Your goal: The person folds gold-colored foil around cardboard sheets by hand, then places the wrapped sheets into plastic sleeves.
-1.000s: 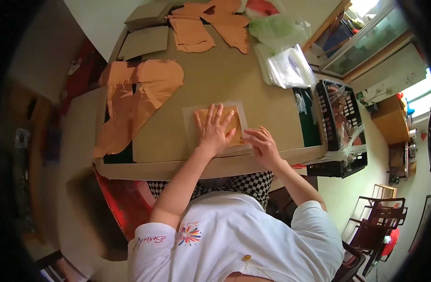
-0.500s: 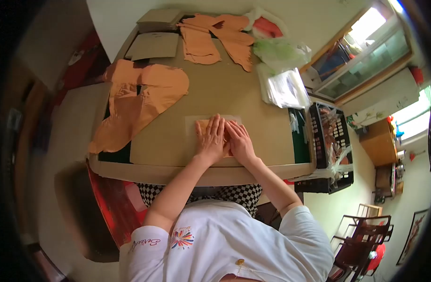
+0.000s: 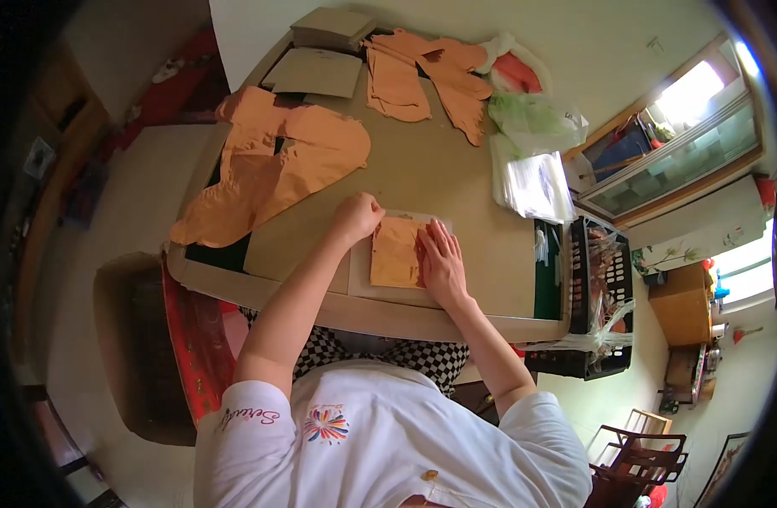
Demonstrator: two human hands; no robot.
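A copper-coloured foil piece point(image 3: 395, 254), folded into a rectangle, lies on a clear plastic bag point(image 3: 362, 278) near the front of the table. My right hand point(image 3: 442, 262) rests flat along the foil's right edge, fingers stretched out. At the bag's upper left corner is my left hand point(image 3: 359, 217), its fingers curled closed. Whether they pinch the bag's edge is hidden.
Large flat copper foil balloons point(image 3: 278, 169) lie at the left, with more foil pieces point(image 3: 398, 85) at the back. Cardboard sheets point(image 3: 316, 72) are stacked back left. Clear bags point(image 3: 532, 186) lie at the right, near a black crate point(image 3: 604, 271) beside the table.
My left hand has lifted off the foil and moved left to the bag's upper corner, closing its fingers. My right hand stays flat on the foil's right side. The view has shifted slightly.
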